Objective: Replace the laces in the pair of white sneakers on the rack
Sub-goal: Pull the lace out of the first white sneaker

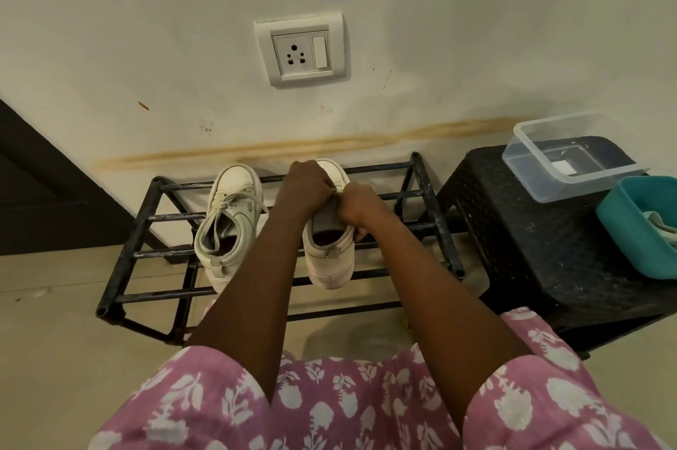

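Observation:
Two white sneakers stand side by side on a black metal rack (121,297), toes toward the wall. The left sneaker (229,218) is laced, with its bow lying loose over the tongue. Over the right sneaker (329,262) both my hands meet at the lacing area. My left hand (304,189) and my right hand (357,207) have curled fingers that pinch the white lace (337,189) between them. Most of that lace and the shoe's upper front are hidden under my hands.
A black woven stool (513,229) stands right of the rack. On it sit a clear plastic box (571,160) and a teal tub (637,229) with pale cloth or laces inside. A wall socket (300,50) is above. A dark door frame stands at the left.

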